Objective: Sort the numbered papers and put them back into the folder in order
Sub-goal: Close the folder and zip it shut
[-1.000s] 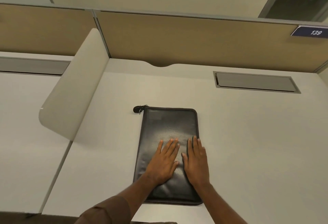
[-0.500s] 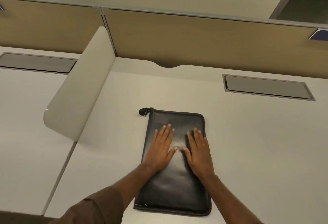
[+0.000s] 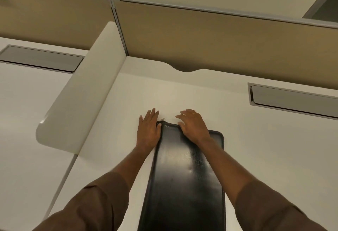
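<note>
Closed folder (image 3: 186, 172), hands at its far end.

Left hand (image 3: 148, 132) flat and loose-fingered on the tabletop (image 3: 274, 157), touching the far-left corner beside the zip pull (image 3: 162, 120); holding nothing. Folder mid-tabletop, long axis near to far. Right hand (image 3: 193, 127) splayed on the far edge, gripping nothing. Zip pull nearer the left hand, likely next opened there.

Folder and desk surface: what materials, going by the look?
Folder: black leather or faux leather, it seems; smooth semi-gloss skin with soft highlights, a slight dent, and a stitched or zipped rim. Real or synthetic cannot be told.
Desk: probably laminate; flat, off-white, matte, without visible grain or glare.
</note>
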Tool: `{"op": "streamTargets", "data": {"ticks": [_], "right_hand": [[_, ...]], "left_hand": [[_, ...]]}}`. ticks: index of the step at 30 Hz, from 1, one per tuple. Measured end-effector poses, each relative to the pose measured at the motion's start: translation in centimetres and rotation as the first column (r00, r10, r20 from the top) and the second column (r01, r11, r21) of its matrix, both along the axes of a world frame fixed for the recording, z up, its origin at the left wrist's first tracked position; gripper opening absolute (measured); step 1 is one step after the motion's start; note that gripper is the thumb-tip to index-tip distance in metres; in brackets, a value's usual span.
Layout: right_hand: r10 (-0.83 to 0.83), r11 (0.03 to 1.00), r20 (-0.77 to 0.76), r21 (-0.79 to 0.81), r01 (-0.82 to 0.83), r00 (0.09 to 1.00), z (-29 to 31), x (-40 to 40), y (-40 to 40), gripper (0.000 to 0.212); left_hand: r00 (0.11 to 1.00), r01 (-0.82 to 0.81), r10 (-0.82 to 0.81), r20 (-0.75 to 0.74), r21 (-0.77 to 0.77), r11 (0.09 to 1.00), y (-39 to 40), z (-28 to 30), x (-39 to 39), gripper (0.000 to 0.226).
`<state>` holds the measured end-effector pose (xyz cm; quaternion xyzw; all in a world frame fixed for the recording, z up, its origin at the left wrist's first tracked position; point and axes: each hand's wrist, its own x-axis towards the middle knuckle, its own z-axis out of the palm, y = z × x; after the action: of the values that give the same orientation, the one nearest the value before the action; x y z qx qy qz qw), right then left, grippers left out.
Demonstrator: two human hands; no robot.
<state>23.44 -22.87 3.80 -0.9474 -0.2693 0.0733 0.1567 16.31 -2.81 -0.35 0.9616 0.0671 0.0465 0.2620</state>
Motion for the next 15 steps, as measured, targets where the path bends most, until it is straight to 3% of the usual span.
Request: {"op": "streamTargets", "data": {"ticks": [9, 15], "right_hand": [[0.208, 0.978, -0.081, 0.033, -0.206, 0.975, -1.9, 4.5, 4.2, 0.031], [0.272, 0.961, -0.076, 0.075, -0.266, 0.959, -3.0, 5.4, 5.1, 0.017]], "left_hand": [[0.996, 0.017, -0.018, 0.085, 0.015, 1.000, 1.1, -2.6, 0.2, 0.042], [0.994, -0.014, 0.020, 0.112, -0.053, 0.998, 1.3, -2.8, 0.1, 0.020]]}}
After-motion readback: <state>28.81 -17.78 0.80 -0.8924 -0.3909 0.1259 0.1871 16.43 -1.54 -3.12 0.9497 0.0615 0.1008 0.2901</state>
